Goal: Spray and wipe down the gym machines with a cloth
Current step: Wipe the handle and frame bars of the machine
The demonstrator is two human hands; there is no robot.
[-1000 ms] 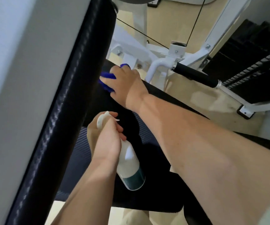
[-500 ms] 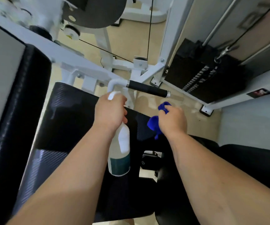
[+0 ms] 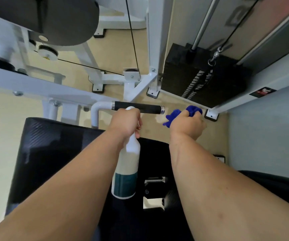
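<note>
My left hand point(image 3: 125, 122) grips the neck of a white spray bottle point(image 3: 127, 168) with a teal band, its head up against the machine's black handle grip point(image 3: 140, 108). My right hand point(image 3: 186, 124) holds a bunched blue cloth point(image 3: 183, 113) just right of the handle's chrome end, above the floor. Below both arms lies the black padded seat point(image 3: 53, 150) of the white-framed gym machine point(image 3: 35, 84).
A black weight stack point(image 3: 204, 80) with guide rod and cable stands at the upper right. White frame posts point(image 3: 155, 40), a pulley point(image 3: 47, 53) and thin cables cross the tan floor. A grey wall point(image 3: 262, 129) runs along the right. Another black pad point(image 3: 277, 190) sits at lower right.
The view has swung from the seat's back to the side handle. My right hand with the cloth left the pad and moved out right. The bottle rose toward the handle.
</note>
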